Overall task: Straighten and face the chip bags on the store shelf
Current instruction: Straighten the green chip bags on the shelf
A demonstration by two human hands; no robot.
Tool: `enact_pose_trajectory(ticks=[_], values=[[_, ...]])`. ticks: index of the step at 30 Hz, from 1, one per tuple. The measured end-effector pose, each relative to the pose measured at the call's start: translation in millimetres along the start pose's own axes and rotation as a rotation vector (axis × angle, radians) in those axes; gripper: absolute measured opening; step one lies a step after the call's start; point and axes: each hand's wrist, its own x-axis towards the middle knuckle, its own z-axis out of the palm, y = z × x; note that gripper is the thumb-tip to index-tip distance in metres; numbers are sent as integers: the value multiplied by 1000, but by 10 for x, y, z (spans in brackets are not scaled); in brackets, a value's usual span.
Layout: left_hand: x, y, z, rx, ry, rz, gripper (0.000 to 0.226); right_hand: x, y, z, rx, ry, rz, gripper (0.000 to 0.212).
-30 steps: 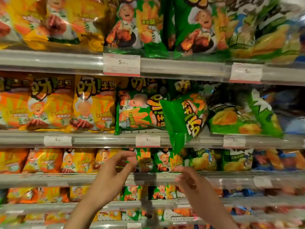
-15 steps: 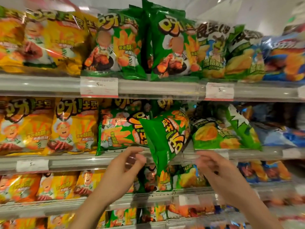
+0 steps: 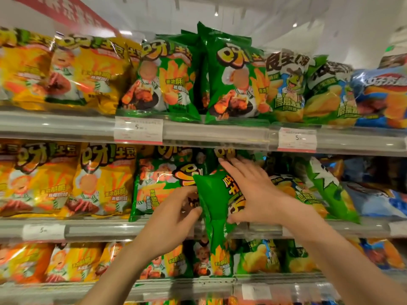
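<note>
Broadly, a store shelf unit fills the view in stacked tiers, each clear front rail carrying white price tags. Yellow chip bags crowd the top tier toward nine o'clock, with upright green chip bags at twelve o'clock and blue bags out at two o'clock. On the middle tier more yellow bags stand facing front at nine o'clock, and a green-and-orange bag sits just beside them toward centre. At the centre of that tier a crooked green bag hangs turned sideways, its lettering running on edge and its lower end drooping over the rail in front of the tier below. A tilted green bag with a white starburst leans at three o'clock of it. The right hand lies flat on the crooked green bag's printed face, fingers straight and spread, fingertips pointing toward eleven o'clock, thumb along the bag's lower part. The left hand comes up from seven o'clock, fingers curled at the bag's left edge with the thumb touching it; whether it actually pinches the edge cannot be told.
</note>
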Motion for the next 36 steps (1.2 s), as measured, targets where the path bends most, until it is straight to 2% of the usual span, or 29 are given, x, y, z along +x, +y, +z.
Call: enact_pose_trajectory(ticks=[4,6,8,11,15,19,21,24,29,36], values=[[96,-136,-114,220,47,87,32,46,79,127,23,10,-88,116],[204,-233,-196,424,144,138,38,3,114,175,28,40,-100,110],[318,-276,-267,619,152,114,51,-27,152,187,32,62,-100,107],[498,-335,-294,847,75,47,67,-53,177,201,39,76,-93,105],[724,-345,-335,977,-99,24,83,-91,201,216,65,87,-88,103],[938,-292,-458,952,-279,-38,88,-125,219,234,82,114,-80,103],[982,-308,-463,934,-298,-52,92,-141,232,246,92,125,-74,103],[951,-357,-403,918,-190,-19,94,-179,249,240,111,153,-65,100],[907,-281,-326,894,75,11,88,-217,278,235,166,201,-56,95],[943,-241,-331,779,326,-223,90,-200,280,251,210,240,-37,94]])
